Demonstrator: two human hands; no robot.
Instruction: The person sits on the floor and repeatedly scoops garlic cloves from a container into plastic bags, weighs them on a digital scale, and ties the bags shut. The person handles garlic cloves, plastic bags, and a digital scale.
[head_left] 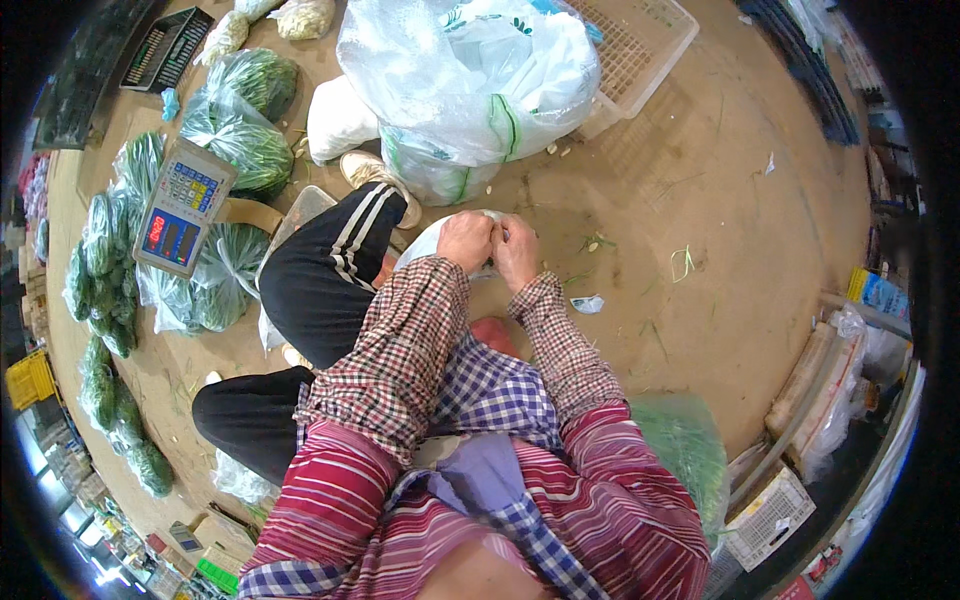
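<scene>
- Left hand (465, 240): fingers narrow and curled, bunched over a small white bag (424, 241), tips partly hidden
- Right hand (517, 252): at 3 o'clock of the left hand and touching it, fingers narrow and closed on the same bag, though exactly which tips pinch it I cannot tell
- The white bag sits under both hands, its visible part mostly at 9 o'clock of the left hand; I cannot see what it contains
- From the hands at 12 o'clock: a large clear-and-white plastic bag (455, 130), and at 1 o'clock a pale lattice crate (655, 55) beside it
- At 10 o'clock: a beige shoe (398, 190), a white sack (340, 122) and bagged greens (240, 140)
- At 9 o'clock: a dark trouser leg (310, 285) with white stripes, then a scale display (185, 208) with red lit digits
- At 4 o'clock: a white scrap (587, 304) on the brown floor (770, 220)
- Toward 5 o'clock: a green-filled bag (688, 450) beside the striped top (620, 480)
</scene>
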